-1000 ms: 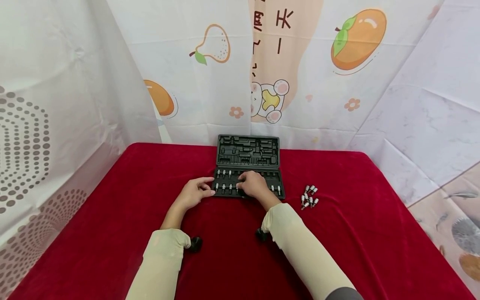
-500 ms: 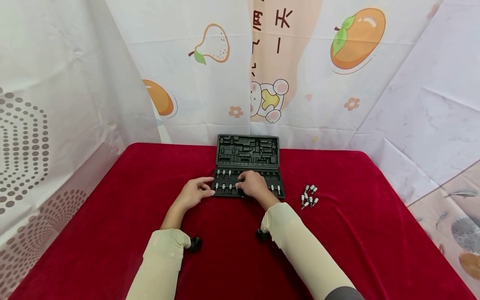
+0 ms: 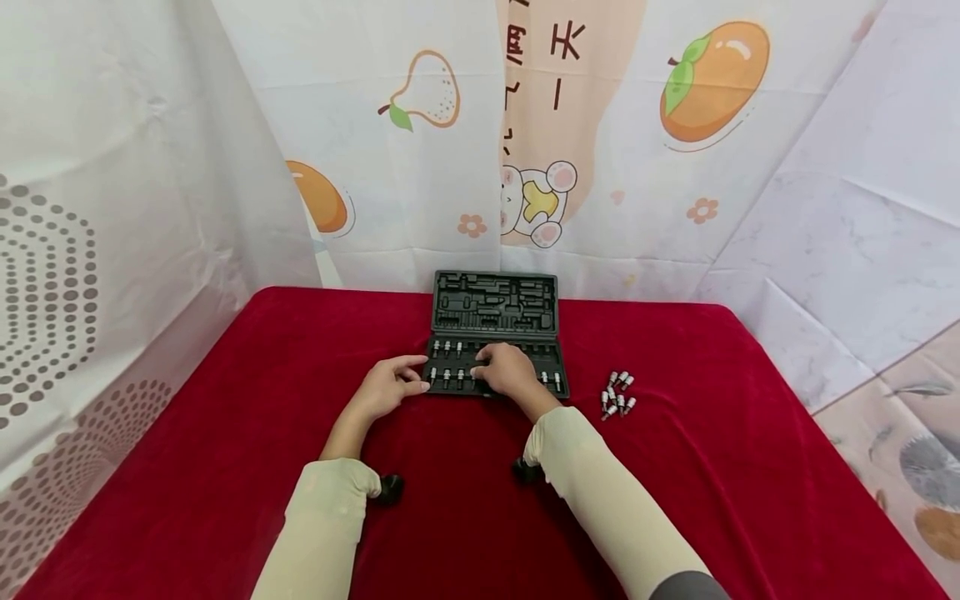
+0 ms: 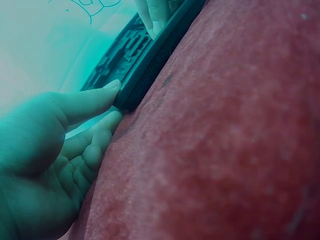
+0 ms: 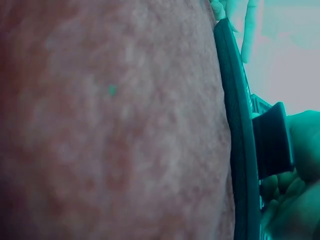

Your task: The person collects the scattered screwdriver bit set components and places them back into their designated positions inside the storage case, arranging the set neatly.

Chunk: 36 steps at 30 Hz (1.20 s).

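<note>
An open black plastic socket case (image 3: 491,385) lies on the red cloth, lid tilted up at the back. Silver bit sockets (image 3: 447,375) with dark shanks sit in two rows in it. At the case's left edge is my left hand (image 3: 382,386); its thumb (image 4: 107,92) rests on the front corner, the other fingers alongside. My right hand (image 3: 510,367) reaches over the middle, thumb and forefinger pinching a bit socket (image 3: 473,382) in the front row. The right hand covers part of the case. In the right wrist view, a black flap (image 5: 272,140) stands at the case's front, partly before that hand.
Several loose bit sockets (image 3: 618,396) lie in a small pile on the cloth (image 3: 697,467) to the right of the case. The moulded lid (image 3: 497,302) stands up at the back. Printed curtains (image 3: 360,200) hang behind the table and along both sides.
</note>
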Each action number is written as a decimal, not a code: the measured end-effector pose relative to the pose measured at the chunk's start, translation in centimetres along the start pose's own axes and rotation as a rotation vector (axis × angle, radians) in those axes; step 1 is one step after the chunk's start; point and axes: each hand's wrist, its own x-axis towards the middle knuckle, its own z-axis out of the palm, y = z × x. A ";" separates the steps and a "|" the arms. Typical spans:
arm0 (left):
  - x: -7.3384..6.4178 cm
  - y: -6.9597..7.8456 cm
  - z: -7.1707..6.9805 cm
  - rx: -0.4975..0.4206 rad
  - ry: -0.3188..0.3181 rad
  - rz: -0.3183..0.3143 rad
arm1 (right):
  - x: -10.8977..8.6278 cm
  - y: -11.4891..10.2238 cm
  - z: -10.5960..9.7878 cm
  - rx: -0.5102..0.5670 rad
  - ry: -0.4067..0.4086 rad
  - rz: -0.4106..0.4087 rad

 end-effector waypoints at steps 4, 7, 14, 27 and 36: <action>0.0 0.1 0.0 -0.001 -0.004 0.000 | -0.2 0.7 -0.1 0.028 -0.006 -0.082; 0.0 0.1 0.0 0.002 -0.008 0.005 | -0.4 1.2 -0.3 0.079 -0.011 -0.140; 0.0 0.2 0.1 -0.019 -0.005 0.005 | -1.1 2.8 -1.2 0.190 0.022 -0.162; -0.1 0.4 0.0 -0.035 -0.005 -0.008 | -1.4 5.8 -4.5 0.225 0.114 -0.151; 0.0 0.3 0.0 -0.030 -0.003 -0.006 | -1.4 7.9 -6.2 0.186 0.134 -0.108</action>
